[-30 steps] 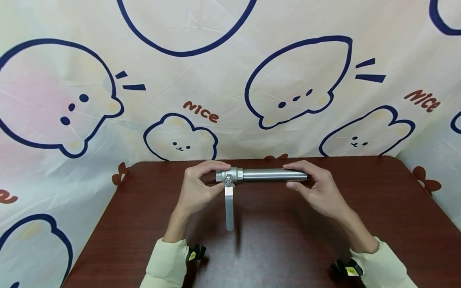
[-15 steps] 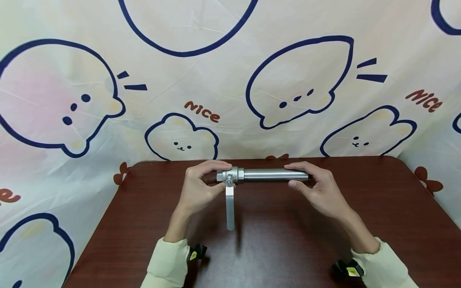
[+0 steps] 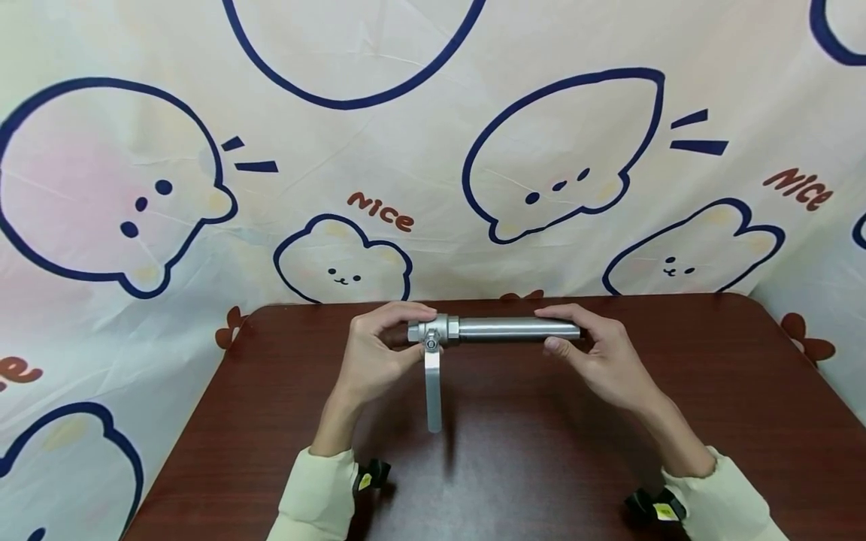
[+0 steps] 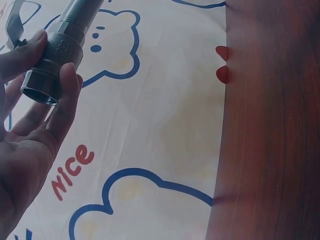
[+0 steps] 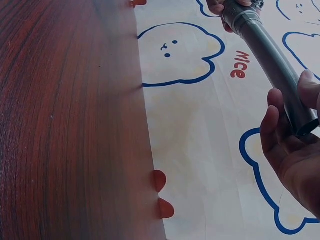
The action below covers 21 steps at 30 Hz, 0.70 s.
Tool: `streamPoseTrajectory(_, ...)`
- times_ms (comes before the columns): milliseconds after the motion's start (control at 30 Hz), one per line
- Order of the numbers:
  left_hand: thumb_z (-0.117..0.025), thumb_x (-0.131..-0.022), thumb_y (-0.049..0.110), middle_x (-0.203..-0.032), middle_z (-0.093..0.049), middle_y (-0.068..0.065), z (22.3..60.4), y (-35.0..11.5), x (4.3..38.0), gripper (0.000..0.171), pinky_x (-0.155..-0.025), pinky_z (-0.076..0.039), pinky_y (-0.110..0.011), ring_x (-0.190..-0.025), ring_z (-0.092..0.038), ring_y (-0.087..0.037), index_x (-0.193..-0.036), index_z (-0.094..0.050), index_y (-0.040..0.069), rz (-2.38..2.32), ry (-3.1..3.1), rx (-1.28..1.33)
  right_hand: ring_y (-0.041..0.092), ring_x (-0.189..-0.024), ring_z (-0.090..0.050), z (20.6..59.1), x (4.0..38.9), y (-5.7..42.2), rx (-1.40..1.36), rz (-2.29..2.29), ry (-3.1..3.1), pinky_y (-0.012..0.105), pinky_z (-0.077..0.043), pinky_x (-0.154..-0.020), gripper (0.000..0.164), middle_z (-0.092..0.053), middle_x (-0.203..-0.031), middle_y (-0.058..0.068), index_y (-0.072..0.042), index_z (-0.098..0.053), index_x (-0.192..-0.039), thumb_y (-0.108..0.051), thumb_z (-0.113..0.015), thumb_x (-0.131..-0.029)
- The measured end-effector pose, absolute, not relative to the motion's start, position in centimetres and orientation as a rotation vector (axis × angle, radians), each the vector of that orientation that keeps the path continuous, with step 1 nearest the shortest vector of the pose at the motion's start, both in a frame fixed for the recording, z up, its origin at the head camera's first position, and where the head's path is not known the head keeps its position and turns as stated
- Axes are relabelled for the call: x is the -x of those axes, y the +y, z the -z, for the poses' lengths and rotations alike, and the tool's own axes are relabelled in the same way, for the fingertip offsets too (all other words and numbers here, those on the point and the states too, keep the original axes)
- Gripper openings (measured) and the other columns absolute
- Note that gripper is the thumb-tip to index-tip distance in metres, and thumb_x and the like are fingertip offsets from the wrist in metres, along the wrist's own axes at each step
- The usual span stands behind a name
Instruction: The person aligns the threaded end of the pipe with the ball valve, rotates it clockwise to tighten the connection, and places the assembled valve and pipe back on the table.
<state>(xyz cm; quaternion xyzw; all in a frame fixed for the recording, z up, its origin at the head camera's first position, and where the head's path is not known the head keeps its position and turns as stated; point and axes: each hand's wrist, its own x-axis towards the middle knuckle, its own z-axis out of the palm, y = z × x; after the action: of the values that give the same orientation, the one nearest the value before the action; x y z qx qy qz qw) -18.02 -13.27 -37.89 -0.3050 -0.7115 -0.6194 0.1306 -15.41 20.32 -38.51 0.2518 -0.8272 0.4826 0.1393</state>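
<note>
A metal ball valve (image 3: 438,328) is joined to a straight steel pipe (image 3: 514,329), and both are held level above the table. The valve's flat lever handle (image 3: 433,391) points toward the person, square to the pipe. My left hand (image 3: 375,353) pinches the valve body between thumb and fingers; in the left wrist view the valve's open hexagonal end (image 4: 41,89) faces the camera. At the pipe's far right end, my right hand (image 3: 605,357) grips it between thumb and fingers. The right wrist view shows the pipe's hollow end (image 5: 305,126) between the thumb and fingers.
Below the hands lies a dark brown wooden table (image 3: 528,466) with rounded far corners. A pale cloth (image 3: 440,150) printed with cartoon outlines hangs behind it and along both sides. Black straps with cameras (image 3: 372,475) sit at both wrists.
</note>
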Motion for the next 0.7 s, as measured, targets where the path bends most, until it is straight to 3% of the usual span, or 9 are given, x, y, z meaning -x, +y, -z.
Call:
streamPoseTrajectory(533,-0.089,-0.076,-0.013,-0.118,-0.077,-0.018,38.0,-13.38,18.0,0.041,-0.088,-0.066,-0.035,-0.104,-0.076,-0.016,-0.114,-0.079,-0.001,1.783,-2.063,0.897,0.009,-0.083,-0.075,38.39,15.27,20.36,-0.727,-1.436,-2.406,0.027,-0.064,-0.068,0.041,-0.073,-0.107,0.009,-0.011,-0.067,-0.14,0.002,-0.07,-0.101)
streamPoseTrajectory(700,-0.089,-0.076,-0.014,-0.117,-0.077,-0.018,37.99,-13.32,17.98,0.041,-0.088,-0.066,-0.035,-0.103,-0.076,-0.015,-0.114,-0.079,-0.001,1.785,-2.062,0.891,0.013,-0.084,-0.076,38.32,15.05,20.35,-0.723,-1.471,-2.421,0.027,-0.065,-0.07,0.041,-0.073,-0.107,0.011,-0.01,-0.066,-0.14,0.0,-0.07,-0.101)
